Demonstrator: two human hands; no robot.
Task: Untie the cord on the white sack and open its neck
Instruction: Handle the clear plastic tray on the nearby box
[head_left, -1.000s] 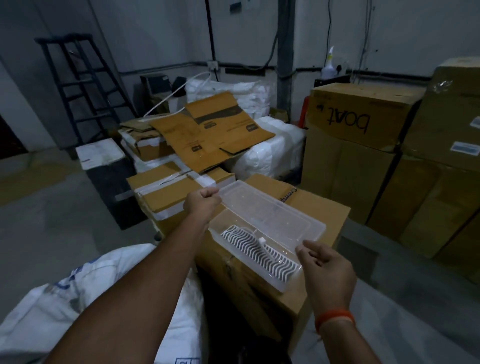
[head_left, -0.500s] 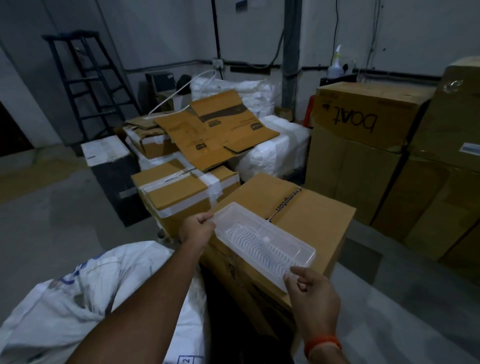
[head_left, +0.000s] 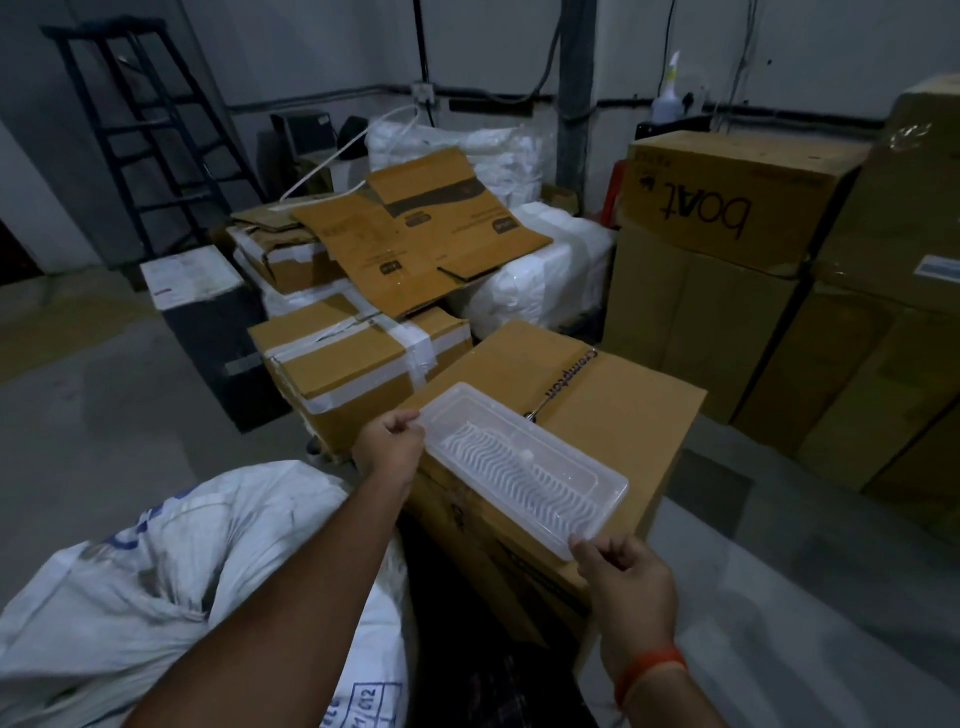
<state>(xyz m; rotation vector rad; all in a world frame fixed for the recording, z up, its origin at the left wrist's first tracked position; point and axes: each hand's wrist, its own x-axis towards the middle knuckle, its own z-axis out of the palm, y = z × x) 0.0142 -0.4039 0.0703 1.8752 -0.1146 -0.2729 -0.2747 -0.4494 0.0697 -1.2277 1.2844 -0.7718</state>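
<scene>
The white woven sack (head_left: 156, 587) with blue print lies at the lower left, bunched and creased; I cannot make out its cord. A clear plastic lidded box (head_left: 524, 467) holding a white ribbed insert rests on a brown carton (head_left: 618, 415) in front of me. My left hand (head_left: 392, 449) grips the box's far left end. My right hand (head_left: 621, 577), with an orange band at the wrist, pinches its near right corner. My left forearm reaches across above the sack without touching its neck.
Taped cartons (head_left: 353, 364) and flattened cardboard (head_left: 421, 234) are stacked behind the box. Tall cartons (head_left: 727, 208) line the right. A black stepladder (head_left: 145, 135) stands at the back left, a black case (head_left: 208, 322) beside it. White wrapped bundles (head_left: 550, 280) lie further back.
The lid came down onto the clear box and both hands moved to the box's two ends. The view shifted slightly closer.
</scene>
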